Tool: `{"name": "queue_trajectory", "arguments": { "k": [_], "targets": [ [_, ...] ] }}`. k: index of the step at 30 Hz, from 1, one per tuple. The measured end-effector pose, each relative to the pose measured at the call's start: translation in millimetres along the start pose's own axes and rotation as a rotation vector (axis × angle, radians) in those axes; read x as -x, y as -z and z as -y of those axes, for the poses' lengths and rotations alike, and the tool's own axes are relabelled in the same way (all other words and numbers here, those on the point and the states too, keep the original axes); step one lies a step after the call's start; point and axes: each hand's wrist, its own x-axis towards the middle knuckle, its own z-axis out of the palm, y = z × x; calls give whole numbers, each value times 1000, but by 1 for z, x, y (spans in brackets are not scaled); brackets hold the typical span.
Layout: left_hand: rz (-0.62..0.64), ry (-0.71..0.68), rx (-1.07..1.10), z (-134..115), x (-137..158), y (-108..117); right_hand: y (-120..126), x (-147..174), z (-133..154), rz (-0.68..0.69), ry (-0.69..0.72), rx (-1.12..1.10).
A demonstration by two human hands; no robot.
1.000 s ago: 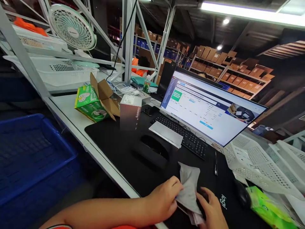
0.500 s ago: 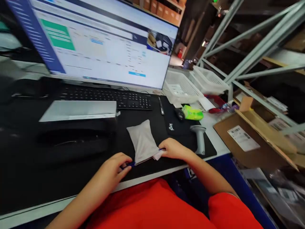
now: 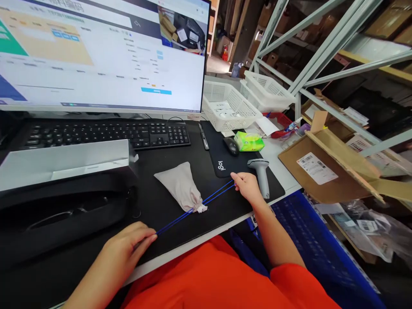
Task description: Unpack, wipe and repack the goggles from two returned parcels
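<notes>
From here I see a small pale-grey cloth pouch (image 3: 180,186) lying flat on the black desk mat (image 3: 151,159), its gathered neck towards the person. The left hand (image 3: 128,246) pinches one end of the thin blue drawstring (image 3: 174,221), fingers closed; the right hand (image 3: 247,187) grips the other end, likewise closed. I'd call this cinching the neck. Whether it's fully shut I can't quite tell; the next move seems to want an even pull both ways.

The bare left hand (image 3: 128,243) and bare right hand (image 3: 248,187) are well apart, each pinching; bare left forearm (image 3: 95,277) and bare right forearm (image 3: 275,234) slant inward.
</notes>
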Motion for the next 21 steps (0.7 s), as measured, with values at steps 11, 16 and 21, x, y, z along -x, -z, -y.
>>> {"name": "queue_trajectory", "arguments": {
  "k": [11,16,21],
  "targets": [
    [10,-67,-116,-6,-19,-1,9,23,-14,79,-304,-1085],
    [38,-40,-37,-7,-16,-6,5,22,-19,48,-437,-1239],
    [-187,-232,-97,-21,-29,-13,-24,18,9,-144,-210,-1126]
  ]
}}
